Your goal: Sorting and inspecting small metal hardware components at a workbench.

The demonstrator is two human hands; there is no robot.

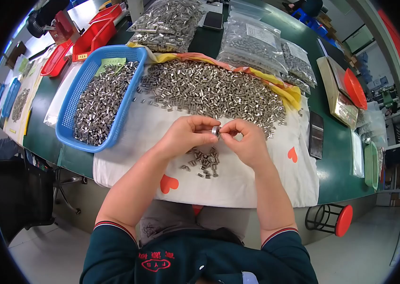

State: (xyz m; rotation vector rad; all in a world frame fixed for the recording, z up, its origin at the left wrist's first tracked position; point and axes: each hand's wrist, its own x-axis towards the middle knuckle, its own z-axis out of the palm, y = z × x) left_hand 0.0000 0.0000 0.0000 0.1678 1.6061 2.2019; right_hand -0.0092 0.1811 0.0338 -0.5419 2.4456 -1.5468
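Over the white cloth (124, 175), my two hands meet close together. My left hand (184, 136) is closed, its thumb and fingers pinching a small round metal ring (215, 130). My right hand (246, 141) pinches at the ring's right side; whatever its fingertips hold is too small to make out. Beyond the hands spreads a wide pile of small metal sleeves (209, 90). A small cluster of loose metal sleeves (205, 163) lies on the cloth just below my hands.
To the left stands a blue plastic basket (66, 106) filled with sleeves. Clear bags of metal parts (167, 23) and more bags (252, 40) sit at the back. A yellow and orange cloth strip (291, 97) borders the pile. A dark phone-like object (316, 135) lies right.
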